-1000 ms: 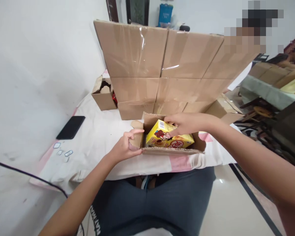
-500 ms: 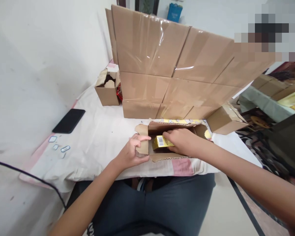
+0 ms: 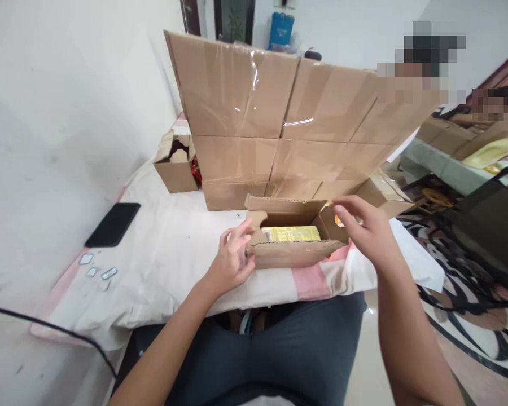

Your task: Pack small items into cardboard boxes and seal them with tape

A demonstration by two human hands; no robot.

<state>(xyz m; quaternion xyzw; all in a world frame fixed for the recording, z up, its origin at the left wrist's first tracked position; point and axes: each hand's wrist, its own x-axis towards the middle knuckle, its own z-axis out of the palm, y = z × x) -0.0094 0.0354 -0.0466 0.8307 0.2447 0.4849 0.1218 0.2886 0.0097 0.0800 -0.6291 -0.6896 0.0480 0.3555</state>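
An open cardboard box [image 3: 294,256] sits at the table's front edge, with its long flaps raised. Inside it lies a yellow printed carton [image 3: 294,233] with a barcode at its left end. My left hand [image 3: 232,259] grips the box's left end, fingers at the flap and thumb lower down. At the opposite end, my right hand [image 3: 364,228] is empty, its thumb and fingers apart beside the right flap. A round orange-and-white patch shows partly behind that hand. Whether the right fingertips touch the flap I cannot tell.
A tall taped cardboard panel [image 3: 237,113] stands behind the box. Small cartons flank it, one left [image 3: 175,169] and one right [image 3: 379,194]. A black phone [image 3: 113,224] and several small stickers [image 3: 109,273] lie at the left. Other people are beyond the panel.
My right hand has let go of the yellow carton, come out of the box and moved to its right end. The carton now lies inside, and the near flap stands higher.
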